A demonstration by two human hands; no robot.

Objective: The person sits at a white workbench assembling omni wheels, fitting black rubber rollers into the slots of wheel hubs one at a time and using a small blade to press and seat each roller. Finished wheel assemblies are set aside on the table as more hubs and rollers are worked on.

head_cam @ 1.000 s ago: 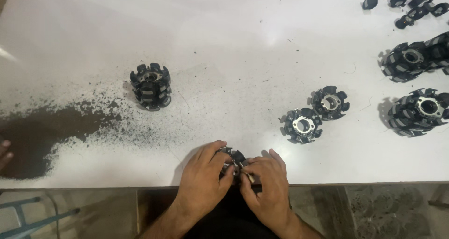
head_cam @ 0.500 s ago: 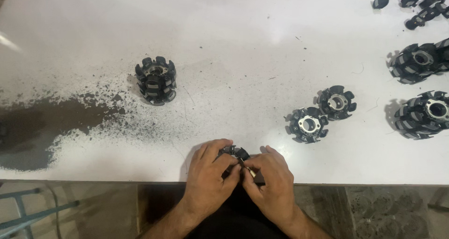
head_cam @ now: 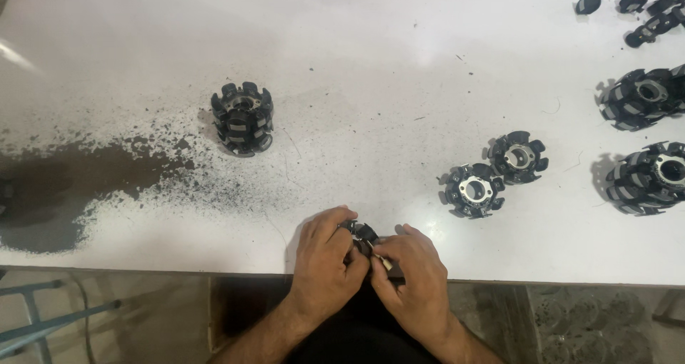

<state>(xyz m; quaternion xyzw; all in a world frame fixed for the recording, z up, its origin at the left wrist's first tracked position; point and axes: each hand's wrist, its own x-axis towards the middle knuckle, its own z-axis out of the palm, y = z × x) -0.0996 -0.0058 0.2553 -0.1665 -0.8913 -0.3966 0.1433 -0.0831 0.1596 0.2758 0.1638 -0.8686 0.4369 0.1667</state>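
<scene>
My left hand (head_cam: pixel 325 260) and my right hand (head_cam: pixel 410 275) meet at the near edge of the white table (head_cam: pixel 399 86). Between their fingers they hold a small black ring-shaped part (head_cam: pixel 362 233), mostly hidden by the fingers. A tall black slotted wheel assembly (head_cam: pixel 242 118) stands upright to the far left of the hands. Two flatter black rings with metal centres (head_cam: pixel 472 190) (head_cam: pixel 518 156) lie to the right of the hands.
Dark powder (head_cam: pixel 85 182) is spread over the table's left side. Two larger black wheel assemblies (head_cam: pixel 637 99) (head_cam: pixel 653 177) sit at the right edge, with several small loose black pieces (head_cam: pixel 646 11) at the far right corner. A metal frame (head_cam: pixel 43 321) shows below the table.
The view has shifted slightly, so the objects sit a little higher and to the right. Both hands stay together on the small black part at the table edge.
</scene>
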